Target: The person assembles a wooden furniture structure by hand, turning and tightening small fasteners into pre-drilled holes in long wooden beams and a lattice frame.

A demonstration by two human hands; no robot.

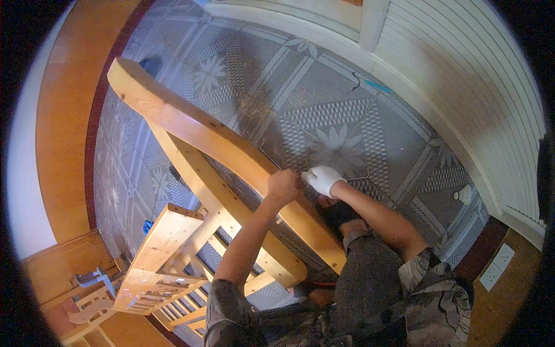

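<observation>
My bare left hand is closed at the edge of a long curved pine beam. Close beside it, my right hand wears a white glove and has its fingers drawn together, knuckles towards the left hand. Whatever lies between the fingers of either hand is hidden or too small to name. The beam slants from the far left to my knees. A second pine beam with small dark holes joins it at an angle on the left. Thin bent metal rods lie on the floor around my hands.
Left of the beams stands a slatted pine frame. Sawdust is scattered over the patterned grey floor. A teal strip lies near the white ribbed panel. A white socket strip is at the right.
</observation>
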